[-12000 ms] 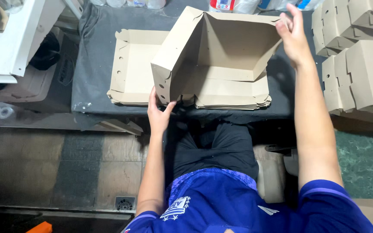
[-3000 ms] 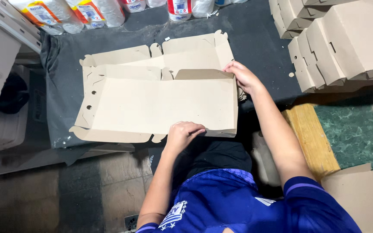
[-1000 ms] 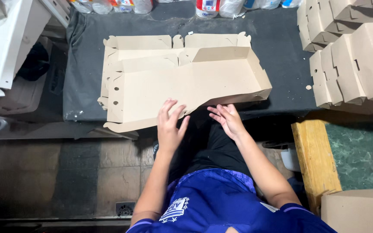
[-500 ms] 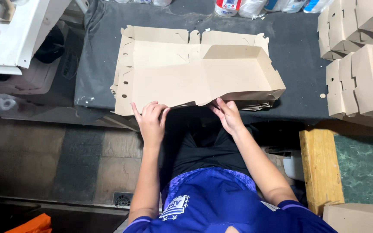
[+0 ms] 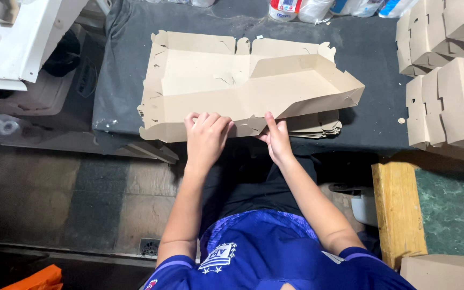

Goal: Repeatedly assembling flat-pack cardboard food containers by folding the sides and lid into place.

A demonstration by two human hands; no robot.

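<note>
My left hand (image 5: 206,137) lay flat on the near flap of the cardboard box blank (image 5: 243,88), fingers spread and pressing, not closed around anything. My right hand (image 5: 276,140) pinched the same near edge just beside it, thumb under and fingers on top, a light grip on the flap. The blank sat on top of a stack of flat blanks (image 5: 318,124) at the front of the dark tabletop (image 5: 124,70), its right end already raised into a shallow tray wall. To do this fold well, I judged I needed to keep the left palm firm on the crease so the sheet could not slide, and lift with the right along the scored line, not across it. Folded boxes (image 5: 447,80) stood stacked well off to my right, bottles (image 5: 296,8) at the far edge.
</note>
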